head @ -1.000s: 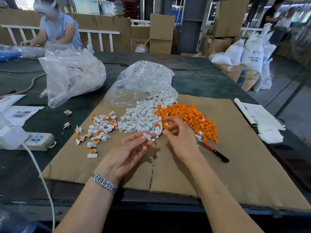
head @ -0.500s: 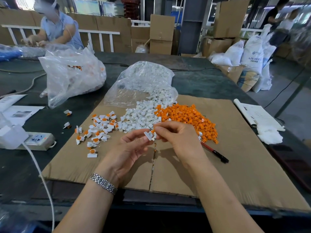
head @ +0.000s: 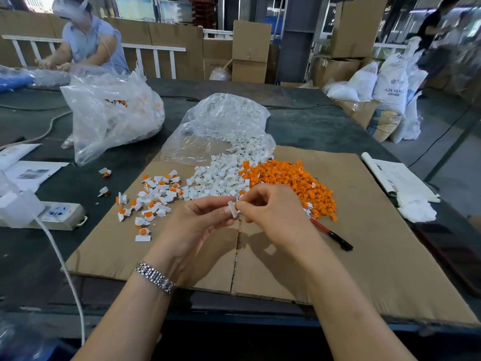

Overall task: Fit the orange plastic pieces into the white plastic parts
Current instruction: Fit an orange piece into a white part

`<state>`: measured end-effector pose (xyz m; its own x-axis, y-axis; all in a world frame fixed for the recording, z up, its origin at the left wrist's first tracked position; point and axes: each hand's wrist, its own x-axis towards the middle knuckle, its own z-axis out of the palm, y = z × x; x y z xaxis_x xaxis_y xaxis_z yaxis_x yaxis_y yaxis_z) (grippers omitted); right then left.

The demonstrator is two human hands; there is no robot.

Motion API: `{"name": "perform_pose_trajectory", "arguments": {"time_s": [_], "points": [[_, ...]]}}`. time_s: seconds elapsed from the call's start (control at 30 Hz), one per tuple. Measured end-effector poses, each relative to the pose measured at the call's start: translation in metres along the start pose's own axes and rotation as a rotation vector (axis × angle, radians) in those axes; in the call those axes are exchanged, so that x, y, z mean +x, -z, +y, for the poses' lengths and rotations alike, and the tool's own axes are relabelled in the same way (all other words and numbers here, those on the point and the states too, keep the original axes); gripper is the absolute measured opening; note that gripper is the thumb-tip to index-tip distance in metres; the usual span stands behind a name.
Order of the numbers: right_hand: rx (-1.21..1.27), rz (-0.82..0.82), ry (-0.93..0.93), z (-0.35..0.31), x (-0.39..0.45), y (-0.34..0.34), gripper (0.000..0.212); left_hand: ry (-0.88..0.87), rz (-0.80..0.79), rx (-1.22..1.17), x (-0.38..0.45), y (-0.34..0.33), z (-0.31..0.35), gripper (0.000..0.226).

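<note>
Head-camera view: a small white plastic part (head: 232,209) is being pinched between the thumb and fingertips of the left hand (head: 197,225), just above the middle of a flat brown cardboard sheet (head: 364,256) that is lying on the dark bench (head: 312,126). A small orange plastic piece (head: 236,205) is being pressed against the white part by the curled fingers of the right hand (head: 276,217), so each grip is being kept clamped on its own piece and the two pieces are touching. Whether the orange piece is fully seated cannot be told.

Behind the hands, a heap of loose orange plastic pieces (head: 294,181) is lying on the cardboard, touching a heap of loose white plastic parts (head: 221,178) to its left. The white heap is being spilled from the mouth of a clear plastic bag (head: 221,121). Farther left, a scatter of white parts already fitted with orange pieces (head: 153,199) is lying on the cardboard, with two more on the bench beside it. A red and black pen (head: 330,234) is lying just right of the right hand. A second clear plastic bag (head: 109,110) is standing on the bench at the left, near a white power strip (head: 59,214).
</note>
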<state>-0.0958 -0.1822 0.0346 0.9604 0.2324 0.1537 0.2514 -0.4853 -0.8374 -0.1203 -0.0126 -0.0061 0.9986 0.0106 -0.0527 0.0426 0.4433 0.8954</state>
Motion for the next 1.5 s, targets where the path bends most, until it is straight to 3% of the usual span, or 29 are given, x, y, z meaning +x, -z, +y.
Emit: {"name": "perform_pose_trajectory", "arguments": {"time_s": [0.03,0.13,0.3,0.47,0.9,1.1,1.5], "points": [[0.074,-0.032,-0.014,-0.001,-0.001,0.002,0.003,0.016,-0.007,-0.026,0.0,0.0,0.001,0.022],[0.263,-0.143,-0.017,0.001,-0.006,0.007,0.023,0.071,-0.056,-0.155,-0.002,-0.002,0.001,0.022],[0.307,-0.097,0.108,0.009,-0.015,0.011,0.033,0.111,-0.092,-0.216,-0.004,-0.003,0.002,0.025],[0.205,-0.009,0.229,0.01,-0.017,0.008,0.022,0.102,-0.107,-0.164,-0.005,-0.004,0.005,0.027],[0.017,0.077,0.375,0.013,-0.019,0.005,0.021,0.079,-0.083,-0.09,-0.011,-0.005,0.012,0.018],[-0.012,0.069,0.379,0.015,-0.019,0.003,0.019,0.092,-0.032,-0.026,-0.01,-0.007,0.014,0.008],[-0.091,0.056,0.393,0.02,-0.022,0.004,0.018,0.177,0.005,0.1,-0.01,-0.008,0.015,0.02]]}}
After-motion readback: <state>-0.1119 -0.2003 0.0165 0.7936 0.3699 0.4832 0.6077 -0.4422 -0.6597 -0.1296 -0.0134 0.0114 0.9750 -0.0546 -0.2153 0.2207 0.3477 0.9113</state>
